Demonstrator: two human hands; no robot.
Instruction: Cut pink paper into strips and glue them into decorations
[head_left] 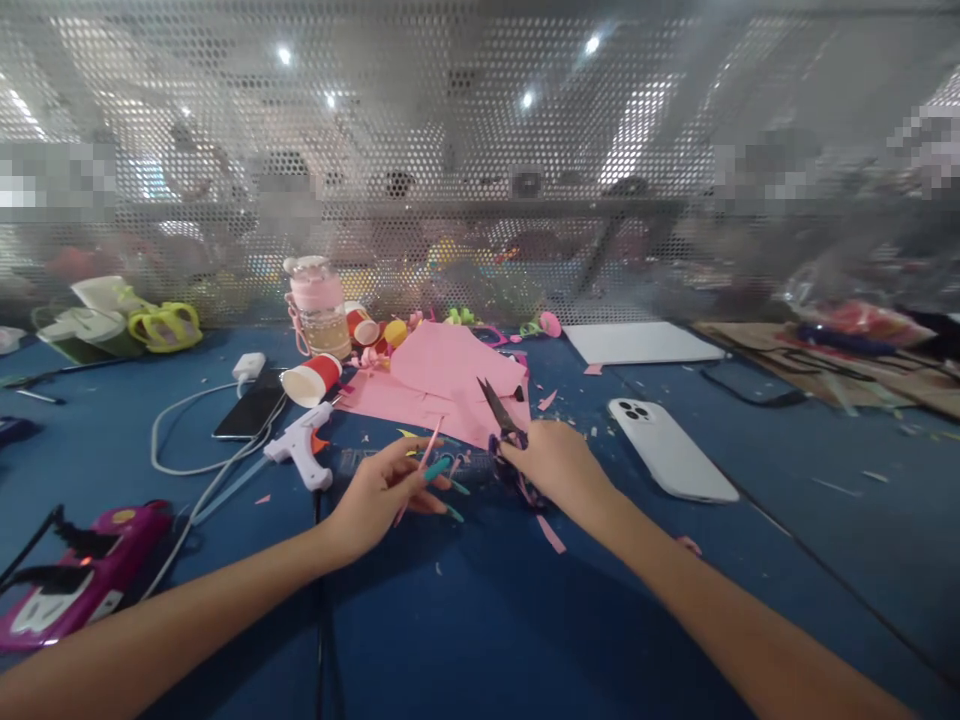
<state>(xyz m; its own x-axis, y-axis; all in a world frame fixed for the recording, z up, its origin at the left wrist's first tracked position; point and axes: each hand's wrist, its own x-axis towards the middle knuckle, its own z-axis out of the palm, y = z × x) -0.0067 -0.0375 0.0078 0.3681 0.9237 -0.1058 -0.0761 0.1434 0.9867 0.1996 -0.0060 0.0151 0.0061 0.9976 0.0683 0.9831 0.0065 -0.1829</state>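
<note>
Between the fingers of my left hand (386,492) is a thin pink strip (430,452), held upright at a slant; the fingers have long teal nails. My right hand (559,465) grips dark-handled scissors (499,412), whose blades point up and to the left, slightly parted. Beyond both hands lie pink paper sheets (450,362), one on top of another, with the scissor tips over their lower right part. A small pink scrap (551,534) rests on the blue table just below my right hand.
A white glue gun (304,446), a red paper cup (313,379), a black phone (251,404) and a pink bottle (320,305) stand or lie left. A white phone (671,450) lies right. Behind the table (480,620) rises a perforated metal screen (450,130).
</note>
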